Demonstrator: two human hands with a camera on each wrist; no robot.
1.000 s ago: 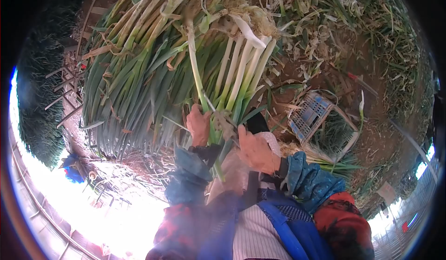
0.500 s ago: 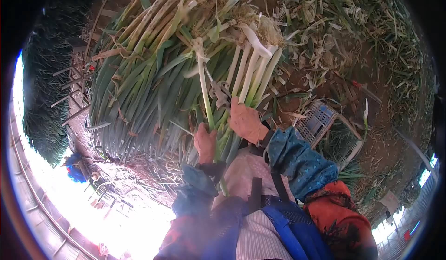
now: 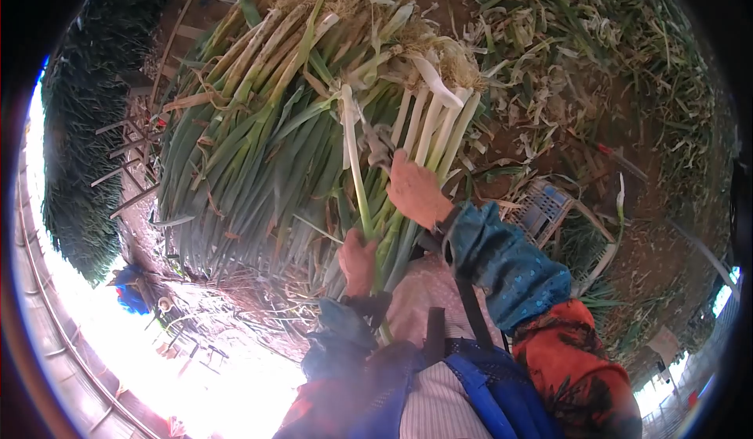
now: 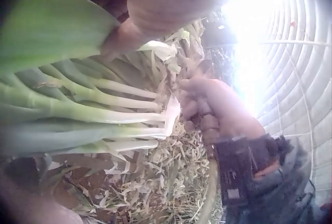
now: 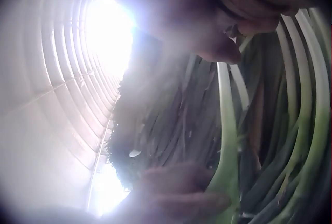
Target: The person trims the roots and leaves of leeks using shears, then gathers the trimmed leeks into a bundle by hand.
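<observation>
In the head view my left hand [image 3: 358,263] grips a long green onion [image 3: 357,172] low on its green part. The white end of the onion points away over the pile. My right hand [image 3: 418,190] holds a grey metal air blow gun [image 3: 379,143], its thin nozzle close beside the upper white stalk. A hose [image 4: 210,182] hangs from the gun in the left wrist view. Several white-stalked onions [image 3: 431,129] lie just to the right, roots away from me, with a loose white sheath [image 3: 436,82] across their ends.
A large heap of unpeeled green onions [image 3: 259,141] spreads to the left. Peeled leaves and scraps [image 3: 549,63] cover the soil at right. A plastic crate [image 3: 549,212] lies right of my right sleeve. Metal bars [image 3: 129,165] stick out at far left.
My right hand has moved the air blow gun away from my body, up along the stalk towards its white end. My left hand still grips the onion, now slightly nearer my body.
</observation>
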